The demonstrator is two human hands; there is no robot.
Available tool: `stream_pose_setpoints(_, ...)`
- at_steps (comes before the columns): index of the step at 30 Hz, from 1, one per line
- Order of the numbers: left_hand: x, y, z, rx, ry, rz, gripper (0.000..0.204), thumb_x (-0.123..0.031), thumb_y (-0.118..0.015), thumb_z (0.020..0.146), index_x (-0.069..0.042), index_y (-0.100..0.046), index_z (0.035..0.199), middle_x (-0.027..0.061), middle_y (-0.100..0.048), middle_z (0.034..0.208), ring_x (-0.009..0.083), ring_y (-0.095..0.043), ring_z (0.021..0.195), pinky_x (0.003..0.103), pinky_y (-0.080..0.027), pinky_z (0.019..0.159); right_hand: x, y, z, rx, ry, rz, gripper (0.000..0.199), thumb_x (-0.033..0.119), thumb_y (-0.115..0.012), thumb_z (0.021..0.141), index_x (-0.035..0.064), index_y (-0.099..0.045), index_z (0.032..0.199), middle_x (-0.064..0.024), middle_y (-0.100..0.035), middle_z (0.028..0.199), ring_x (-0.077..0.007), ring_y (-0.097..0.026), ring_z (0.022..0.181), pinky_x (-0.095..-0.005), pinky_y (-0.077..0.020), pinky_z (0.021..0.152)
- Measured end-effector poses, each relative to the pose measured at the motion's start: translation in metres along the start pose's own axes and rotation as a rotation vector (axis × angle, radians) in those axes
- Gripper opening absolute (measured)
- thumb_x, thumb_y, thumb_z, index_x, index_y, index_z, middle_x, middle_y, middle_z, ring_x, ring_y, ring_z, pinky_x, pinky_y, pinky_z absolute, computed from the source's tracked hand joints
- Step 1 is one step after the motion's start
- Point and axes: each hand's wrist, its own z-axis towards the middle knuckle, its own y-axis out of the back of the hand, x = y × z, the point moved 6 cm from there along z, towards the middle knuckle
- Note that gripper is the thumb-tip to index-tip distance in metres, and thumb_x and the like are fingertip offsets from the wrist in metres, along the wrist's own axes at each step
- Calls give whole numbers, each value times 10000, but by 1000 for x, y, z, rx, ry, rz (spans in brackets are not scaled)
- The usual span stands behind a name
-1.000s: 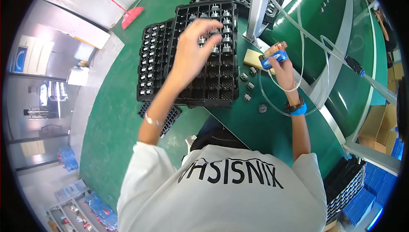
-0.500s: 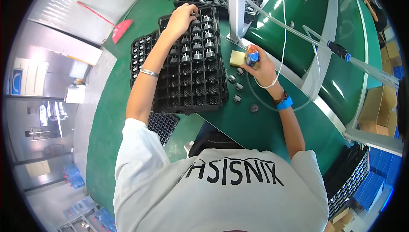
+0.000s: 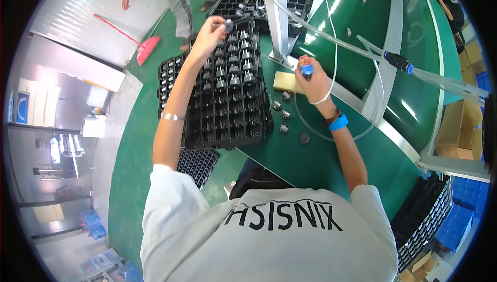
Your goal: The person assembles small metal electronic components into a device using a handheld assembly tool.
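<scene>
Pinching a dark part, upper centre, left hand is risking a fingertip-slip drop; right hand is gripping a blue-orange tool.

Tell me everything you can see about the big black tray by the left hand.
The black tray looks like rigid plastic: a rectangular grid of compartments, lying face up. Grey, metallic-looking parts with prongs upward sit toward its far end; nearer compartments show textured floors. In view, it overlaps another tray at left. The left hand, pinching a dark part, is over its far left corner; contact is unclear.
</scene>
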Motion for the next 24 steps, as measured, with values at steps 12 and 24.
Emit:
stream_pose_setpoints(12, -45, -55, -180, 76, 82, -756, 219, -124, -552, 881, -60, -493, 1082, 14, -557, 935, 91, -524, 867, 246, -432, 798, -121, 75, 65, -227, -78, -498, 325, 269, -605, 818, 57, -558, 1060, -183, -619, 897, -369, -599, 792, -407, -487, 637)
stream_pose_setpoints(24, -62, -89, -205, 89, -174, -603, 183, 34, -571, 817, 49, -556, 1000, 84, -470, 1031, 139, -552, 900, 257, -448, 835, 94, 4, -36, 504, -742, 1394, 381, 290, -503, 872, 38, -437, 1150, -94, -558, 999, -161, -560, 901, -269, -443, 805)
